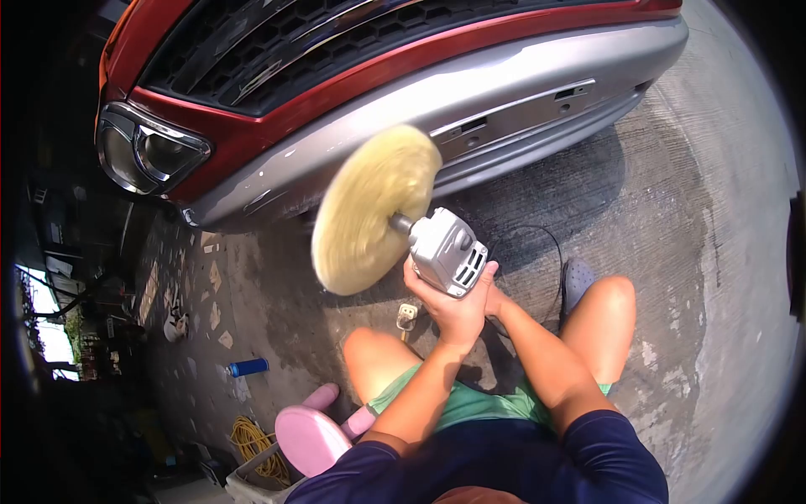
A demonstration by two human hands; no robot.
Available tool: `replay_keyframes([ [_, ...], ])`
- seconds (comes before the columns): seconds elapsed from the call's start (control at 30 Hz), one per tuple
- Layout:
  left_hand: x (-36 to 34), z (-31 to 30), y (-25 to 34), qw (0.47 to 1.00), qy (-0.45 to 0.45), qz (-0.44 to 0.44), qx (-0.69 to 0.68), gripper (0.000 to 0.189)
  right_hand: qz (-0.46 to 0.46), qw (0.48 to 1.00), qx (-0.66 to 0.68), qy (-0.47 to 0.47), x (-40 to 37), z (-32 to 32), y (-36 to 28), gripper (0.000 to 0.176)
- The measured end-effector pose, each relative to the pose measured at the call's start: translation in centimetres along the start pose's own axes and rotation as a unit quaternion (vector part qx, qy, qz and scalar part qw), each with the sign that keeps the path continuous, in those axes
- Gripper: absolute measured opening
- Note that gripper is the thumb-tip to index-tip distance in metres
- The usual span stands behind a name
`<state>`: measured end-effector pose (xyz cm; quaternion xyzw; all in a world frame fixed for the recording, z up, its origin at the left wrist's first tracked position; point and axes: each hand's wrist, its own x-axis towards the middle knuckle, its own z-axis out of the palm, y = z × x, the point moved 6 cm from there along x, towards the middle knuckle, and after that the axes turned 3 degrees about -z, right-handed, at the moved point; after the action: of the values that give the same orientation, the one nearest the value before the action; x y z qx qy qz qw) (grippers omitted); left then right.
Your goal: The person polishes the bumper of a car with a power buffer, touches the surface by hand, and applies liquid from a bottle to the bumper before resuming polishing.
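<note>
My left hand [457,304] is wrapped round the grey body of a power polisher [445,248]. Just behind it, to the right, my right hand [494,296] is closed on the rear of the same tool, its fingers partly hidden. A large, round yellow fluffy pad [369,214] sits on the polisher's shaft, its surface smeared as if spinning. The pad's upper edge overlaps the silver lower bumper [336,160] of a red car; whether they touch I cannot tell.
A headlight [151,149] is at the left. On the concrete floor stand a pink stool [309,441], a blue can [248,367] and a socket block [406,316]. Yellow cord [252,445] lies coiled at lower left; a black cable [554,239] curves near my shoe [578,281].
</note>
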<state>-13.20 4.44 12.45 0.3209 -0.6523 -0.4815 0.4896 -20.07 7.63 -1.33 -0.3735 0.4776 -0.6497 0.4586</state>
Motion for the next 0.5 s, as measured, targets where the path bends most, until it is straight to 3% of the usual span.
replay_keyframes([
  [0.17, -1.2, 0.4, -2.1, 0.997, -0.028, -0.033, 0.063, 0.117, 0.022, 0.999, -0.025, 0.034, -1.0, -1.3, 3.3, 0.058],
  [0.3, -0.9, 0.4, -1.9, 0.998, -0.022, -0.057, 0.005, 0.117, 0.037, 0.998, -0.045, 0.019, -1.4, -1.8, 3.2, 0.053],
  [0.4, 0.4, -1.4, -0.5, 0.996, -0.047, -0.022, 0.066, 0.119, 0.01, 0.997, -0.076, 0.011, -0.6, 0.5, 1.0, 0.053],
  [0.5, 1.1, -2.8, 1.5, 0.998, -0.018, -0.049, 0.029, 0.116, 0.031, 0.991, -0.126, 0.023, -0.3, 1.7, 4.4, 0.054],
])
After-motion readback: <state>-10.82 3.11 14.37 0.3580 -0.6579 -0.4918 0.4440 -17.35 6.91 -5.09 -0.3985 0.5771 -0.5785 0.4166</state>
